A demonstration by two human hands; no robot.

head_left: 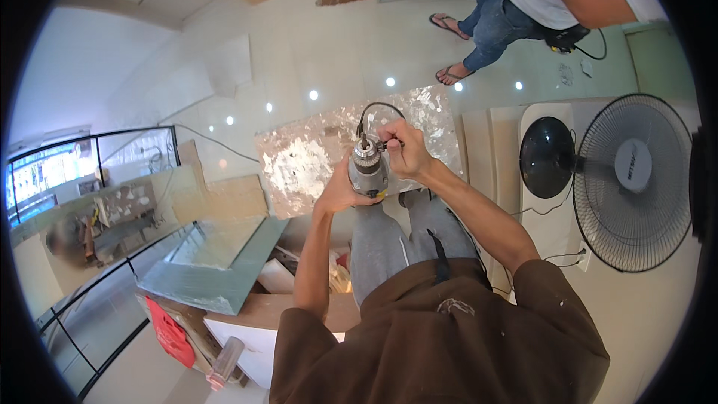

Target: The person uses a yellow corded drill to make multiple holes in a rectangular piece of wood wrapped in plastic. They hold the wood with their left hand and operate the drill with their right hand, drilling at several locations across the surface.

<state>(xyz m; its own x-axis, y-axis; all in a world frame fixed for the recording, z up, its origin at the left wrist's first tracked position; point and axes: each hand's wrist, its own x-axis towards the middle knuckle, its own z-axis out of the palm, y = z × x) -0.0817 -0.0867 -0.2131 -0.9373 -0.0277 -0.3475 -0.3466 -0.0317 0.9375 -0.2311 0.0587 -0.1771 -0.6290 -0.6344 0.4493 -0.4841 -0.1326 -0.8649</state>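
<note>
Nearby, fan (634, 166), splattered board (299, 168), held drill (369, 173)

One fan (633, 166), apparently one drill (367, 164)

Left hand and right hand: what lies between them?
In the head view, a drill lies between the left hand and the right hand, its metal chuck facing up toward the camera.

The drill (367, 168) is silver and grey, the board (314, 146) white-splotched brown, the shirt (441, 340) dark brown.
</note>
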